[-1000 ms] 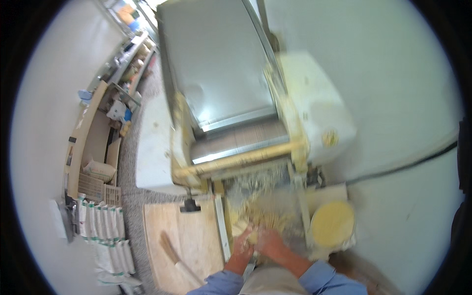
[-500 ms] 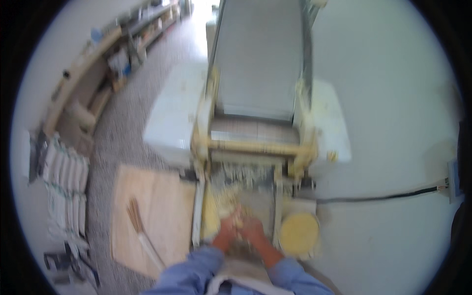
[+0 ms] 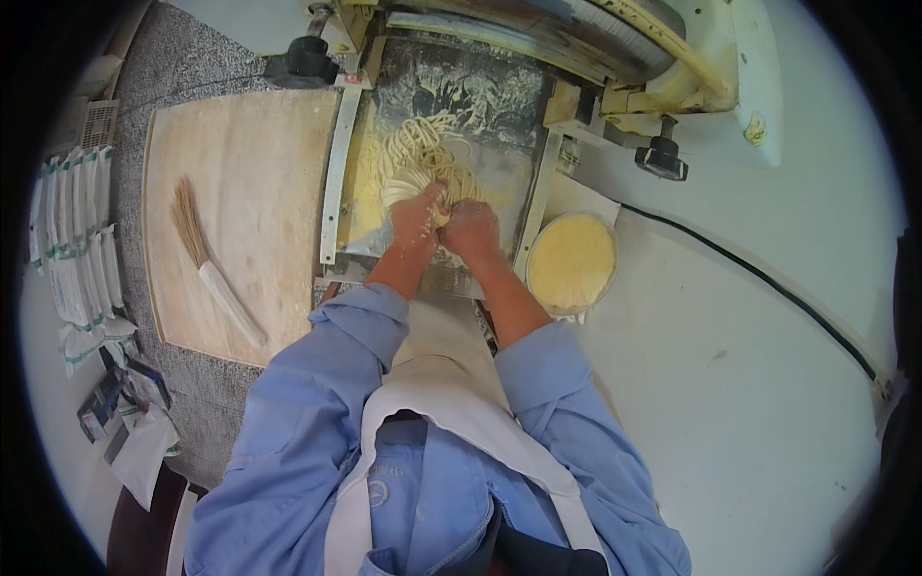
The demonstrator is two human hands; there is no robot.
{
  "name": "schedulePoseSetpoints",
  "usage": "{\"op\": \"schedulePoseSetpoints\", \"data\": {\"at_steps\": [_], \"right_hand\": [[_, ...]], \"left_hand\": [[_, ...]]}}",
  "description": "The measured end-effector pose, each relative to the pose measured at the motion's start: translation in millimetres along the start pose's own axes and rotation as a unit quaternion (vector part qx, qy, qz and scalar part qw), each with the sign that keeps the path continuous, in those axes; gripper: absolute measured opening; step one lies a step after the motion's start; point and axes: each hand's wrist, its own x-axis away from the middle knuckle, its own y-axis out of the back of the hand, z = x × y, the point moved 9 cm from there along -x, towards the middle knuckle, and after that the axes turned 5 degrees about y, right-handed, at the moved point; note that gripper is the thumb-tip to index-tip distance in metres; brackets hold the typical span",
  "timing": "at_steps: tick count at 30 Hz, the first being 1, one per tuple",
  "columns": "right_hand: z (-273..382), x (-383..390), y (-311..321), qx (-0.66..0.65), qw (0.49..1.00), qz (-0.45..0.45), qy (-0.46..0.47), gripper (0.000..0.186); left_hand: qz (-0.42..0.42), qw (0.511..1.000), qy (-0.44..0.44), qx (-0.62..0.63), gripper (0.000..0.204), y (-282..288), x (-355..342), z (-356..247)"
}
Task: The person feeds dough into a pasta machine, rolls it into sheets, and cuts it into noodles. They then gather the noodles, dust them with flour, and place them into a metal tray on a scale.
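A bundle of pale fresh noodles (image 3: 421, 144) lies looped on the flour-dusted metal tray (image 3: 514, 178) in front of me, its strands fanning toward the far side. My left hand (image 3: 417, 219) is closed around the near end of the bundle, flour on its fingers. Pressed close against it, my right hand (image 3: 471, 228) is also closed, knuckles up, on the gathered noodles. The fingers hide most of the gripped part. Yellow flour (image 3: 365, 197) covers the tray's left side.
Machine rollers (image 3: 615, 38) stand beyond the tray, with black knobs (image 3: 661, 158) nearby. Right of it sits a round container of yellow flour (image 3: 573, 261), near a black cable (image 3: 759, 274). At left, a wooden board (image 3: 274, 182) bears a straw brush (image 3: 204, 250); white packages (image 3: 82, 230) are stacked beyond.
My view has tipped down, so the tray and hands appear higher and the noodles show clearly. Both hands remain together over the tray.
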Motion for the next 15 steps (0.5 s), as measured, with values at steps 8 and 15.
{"op": "schedulePoseSetpoints", "data": {"at_steps": [8,15], "right_hand": [[-6.5,-3.4,-26.8,0.087,0.994,0.049,0.036,0.044],[-2.0,2.6,-18.9,0.089,0.991,0.097,0.024,0.045]], "left_hand": [[-0.016,1.000,0.012,0.004,0.013,20.0,-0.8,16.7],[-0.061,0.996,0.012,0.070,0.008,30.2,-0.1,23.5]]}}
